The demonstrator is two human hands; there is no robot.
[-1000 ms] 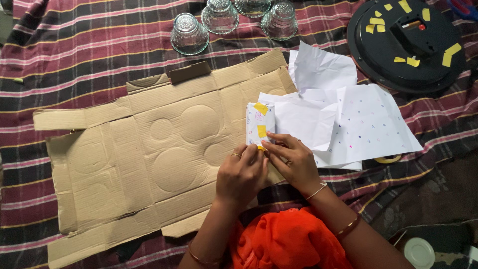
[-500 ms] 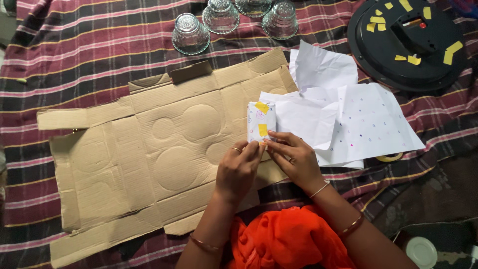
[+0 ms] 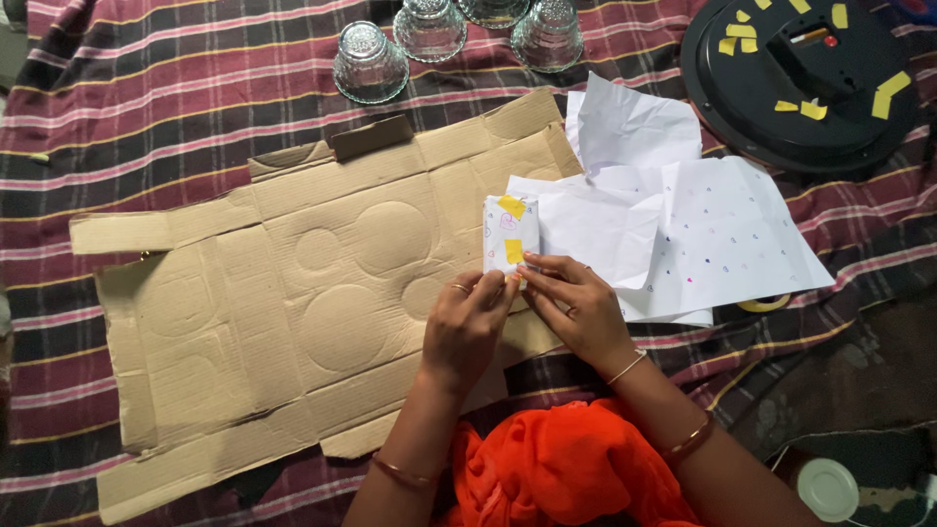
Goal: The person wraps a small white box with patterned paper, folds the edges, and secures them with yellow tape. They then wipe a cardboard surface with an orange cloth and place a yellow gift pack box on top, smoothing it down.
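From the head view we see our left hand (image 3: 467,327) and right hand (image 3: 576,307) meeting at the near end of a small paper-wrapped parcel (image 3: 510,234), both pinching its lower edge with the fingertips. The parcel lies on a flattened cardboard sheet (image 3: 293,303), patched with yellow tape pieces (image 3: 511,207), just beside loose white wrapping paper (image 3: 683,234). Upturned glass bowls (image 3: 369,64) and a black round clock back (image 3: 805,83) rest on the striped blanket (image 3: 146,107) beyond.

Maroon plaid blanket (image 3: 176,107), brown cardboard (image 3: 293,293), yellow-taped white parcel (image 3: 509,234).
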